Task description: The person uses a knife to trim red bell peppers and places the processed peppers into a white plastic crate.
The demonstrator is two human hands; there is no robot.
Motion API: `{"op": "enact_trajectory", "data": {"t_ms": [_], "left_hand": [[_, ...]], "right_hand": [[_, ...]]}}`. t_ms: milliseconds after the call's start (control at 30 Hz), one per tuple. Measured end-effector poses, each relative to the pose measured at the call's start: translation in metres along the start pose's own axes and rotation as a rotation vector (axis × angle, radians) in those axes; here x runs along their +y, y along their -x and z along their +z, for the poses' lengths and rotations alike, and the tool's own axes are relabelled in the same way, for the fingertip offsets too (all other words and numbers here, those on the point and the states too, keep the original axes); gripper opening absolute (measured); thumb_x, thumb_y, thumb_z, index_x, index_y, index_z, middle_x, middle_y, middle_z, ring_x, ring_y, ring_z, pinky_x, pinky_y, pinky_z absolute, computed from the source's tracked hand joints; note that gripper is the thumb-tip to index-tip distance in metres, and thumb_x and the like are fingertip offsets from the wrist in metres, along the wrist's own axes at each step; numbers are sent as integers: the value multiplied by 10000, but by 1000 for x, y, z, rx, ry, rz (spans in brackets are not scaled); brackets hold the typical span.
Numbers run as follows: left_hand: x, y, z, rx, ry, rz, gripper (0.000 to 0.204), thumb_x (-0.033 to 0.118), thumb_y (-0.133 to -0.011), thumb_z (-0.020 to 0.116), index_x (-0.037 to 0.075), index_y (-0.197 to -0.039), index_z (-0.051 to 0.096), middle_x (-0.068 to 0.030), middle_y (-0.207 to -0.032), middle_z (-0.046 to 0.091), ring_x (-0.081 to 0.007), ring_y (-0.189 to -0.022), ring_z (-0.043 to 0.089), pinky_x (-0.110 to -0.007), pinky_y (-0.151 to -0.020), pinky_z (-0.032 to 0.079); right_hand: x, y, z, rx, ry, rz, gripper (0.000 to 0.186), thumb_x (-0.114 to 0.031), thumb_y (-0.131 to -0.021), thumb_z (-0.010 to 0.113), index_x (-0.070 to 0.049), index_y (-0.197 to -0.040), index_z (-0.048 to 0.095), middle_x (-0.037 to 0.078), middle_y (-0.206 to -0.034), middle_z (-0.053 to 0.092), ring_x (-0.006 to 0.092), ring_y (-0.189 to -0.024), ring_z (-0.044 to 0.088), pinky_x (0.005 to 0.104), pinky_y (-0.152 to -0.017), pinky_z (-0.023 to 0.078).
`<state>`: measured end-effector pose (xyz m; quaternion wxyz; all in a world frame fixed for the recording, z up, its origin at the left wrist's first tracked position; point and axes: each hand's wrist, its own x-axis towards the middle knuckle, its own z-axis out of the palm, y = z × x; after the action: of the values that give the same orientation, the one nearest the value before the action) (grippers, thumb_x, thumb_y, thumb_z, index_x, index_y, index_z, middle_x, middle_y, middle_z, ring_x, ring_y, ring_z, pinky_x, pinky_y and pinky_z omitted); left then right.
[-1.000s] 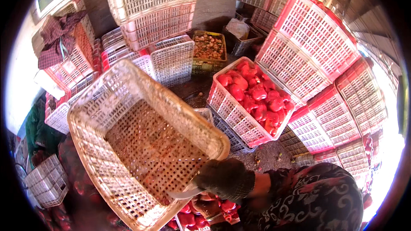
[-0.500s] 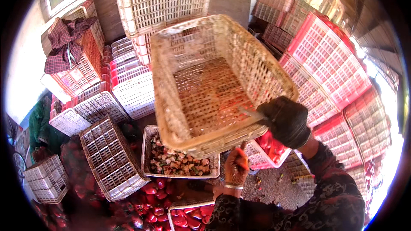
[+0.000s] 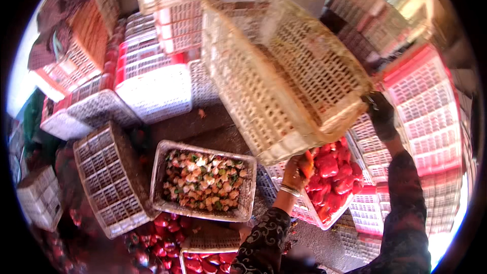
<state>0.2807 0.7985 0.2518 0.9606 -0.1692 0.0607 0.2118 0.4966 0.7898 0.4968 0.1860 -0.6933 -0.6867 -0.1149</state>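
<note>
A worn yellowish crate [image 3: 248, 101] is raised and tilted at upper centre. My right hand [image 3: 379, 114], in a dark glove, is closed on its right end; the knife seen with it earlier is hidden. My left hand [image 3: 297, 171], with a bangle at the wrist, is closed just under the crate's lower corner, around something orange-red that I cannot make out; whether it also bears on the crate is unclear. Just right of it stands a crate of red peppers [image 3: 328, 177]. Left of it is a crate of pale trimmings [image 3: 203, 181], speckled green and red.
Stacked crates line the back [image 3: 154, 89] and right side [image 3: 416, 111]. An empty crate [image 3: 109, 177] lies tipped at left, beside a smaller crate [image 3: 40, 198]. Loose red peppers [image 3: 157, 243] cover the lower left. A dark checked cloth [image 3: 56, 30] drapes over crates at upper left.
The worn crate has moved up and right with my hands and now tilts sideways. The crate of trimmings and the tipped crate, hidden a second ago, are uncovered. The view has shifted too.
</note>
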Motion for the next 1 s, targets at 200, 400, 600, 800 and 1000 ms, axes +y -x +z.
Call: {"op": "enact_trajectory", "data": {"t_ms": [200,400,600,800,1000], "left_hand": [[-40,84,-30,170,194,117,256,319,-958,607,92,-1073,639,-21,-837,666,-77,-694,617,-219,-556,501],[-8,223,-68,345,187,376,298,218,-931,651,31,-1153,587,-57,-866,643,-95,-642,575,-226,-530,452],[-4,307,-149,535,299,811,147,193,-916,635,45,-912,631,-28,-704,595,-146,-549,534,-287,-477,404],[-31,391,-198,544,331,1087,228,248,-920,631,74,-1067,642,-109,-952,664,-184,-752,629,-340,-623,527],[-82,445,-269,401,587,1249,337,148,-910,591,54,-1233,565,-139,-1009,643,-157,-734,589,-246,-616,495]], "right_hand": [[127,61,18,185,-694,272,454,10,-941,485,5,-1394,456,150,-1394,515,245,-1313,463,351,-1107,349],[107,42,39,167,-275,179,450,1,-964,514,-32,-1410,467,87,-1422,515,173,-1288,488,282,-1095,356],[95,88,19,124,459,19,481,-37,-952,518,-75,-1424,436,78,-1447,428,163,-1267,478,280,-1056,375],[-268,179,112,-292,-350,238,347,-163,-940,576,-48,-1268,576,96,-1170,602,172,-1059,587,303,-916,455],[-539,159,226,-924,-394,-33,395,-342,-923,629,-51,-1188,657,85,-882,682,115,-802,622,289,-704,496]]}}
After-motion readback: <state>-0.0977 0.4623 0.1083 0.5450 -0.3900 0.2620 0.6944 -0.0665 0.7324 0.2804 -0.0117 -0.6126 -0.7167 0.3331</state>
